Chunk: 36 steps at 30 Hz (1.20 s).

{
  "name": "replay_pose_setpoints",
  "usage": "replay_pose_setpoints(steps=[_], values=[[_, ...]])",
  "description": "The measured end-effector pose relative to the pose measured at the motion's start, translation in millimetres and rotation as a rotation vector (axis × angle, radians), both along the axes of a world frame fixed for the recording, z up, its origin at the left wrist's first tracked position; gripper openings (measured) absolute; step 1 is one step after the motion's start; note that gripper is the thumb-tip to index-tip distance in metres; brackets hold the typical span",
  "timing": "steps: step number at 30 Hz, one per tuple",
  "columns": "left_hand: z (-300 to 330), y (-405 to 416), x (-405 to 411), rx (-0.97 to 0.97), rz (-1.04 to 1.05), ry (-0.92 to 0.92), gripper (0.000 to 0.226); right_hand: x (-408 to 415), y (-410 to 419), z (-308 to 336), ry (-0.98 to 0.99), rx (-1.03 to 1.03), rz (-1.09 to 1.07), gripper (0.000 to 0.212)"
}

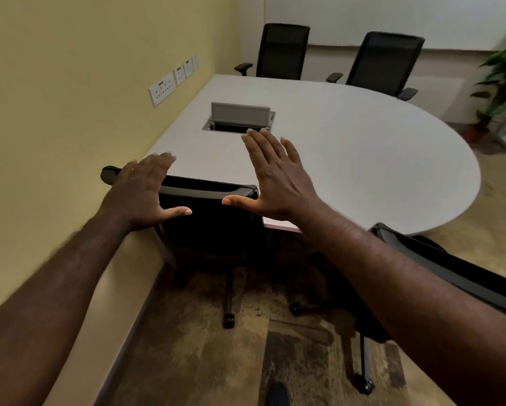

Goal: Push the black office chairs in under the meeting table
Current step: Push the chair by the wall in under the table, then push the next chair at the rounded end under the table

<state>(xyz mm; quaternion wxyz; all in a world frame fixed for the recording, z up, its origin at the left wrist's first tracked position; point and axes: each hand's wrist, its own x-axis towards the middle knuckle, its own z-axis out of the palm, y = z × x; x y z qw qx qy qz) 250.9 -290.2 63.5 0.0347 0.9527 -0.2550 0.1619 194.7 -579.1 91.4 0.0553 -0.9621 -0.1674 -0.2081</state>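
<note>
A black office chair (pixel 213 218) stands right in front of me, its backrest top against the near edge of the grey meeting table (pixel 363 159). My left hand (pixel 141 189) lies flat over the left part of the backrest top, fingers straight. My right hand (pixel 275 174) is spread open above the backrest's right corner, thumb near its rim; whether it touches is unclear. A second black chair (pixel 439 259) stands to my right, turned at an angle, partly hidden by my right forearm. Two more black chairs (pixel 281 51) (pixel 383 63) stand at the table's far side.
A yellow wall (pixel 70 98) with sockets (pixel 165 88) runs close along the left. An open cable box (pixel 240 118) sits in the tabletop. A potted plant (pixel 501 77) stands at the far right. Patterned carpet (pixel 216 347) covers the floor below me.
</note>
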Motion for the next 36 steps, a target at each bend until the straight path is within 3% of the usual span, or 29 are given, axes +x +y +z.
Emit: replay_pose_setpoints(steps=[18,27,36], values=[[57.1,-172.3,-81.1,-0.023,-0.306,-0.069,0.115,-146.7,-155.3,51.5,-0.182,-0.019,-0.337,0.104],[39.3,-303.6,-128.7,0.047,-0.437,-0.015,0.118,-226.9,-267.3,38.4,-0.109,-0.035,-0.514,0.104],[11.7,-410.9,-188.2,0.036,-0.489,0.101,0.117,-296.6,-375.5,9.5,-0.029,0.008,-0.562,0.104]])
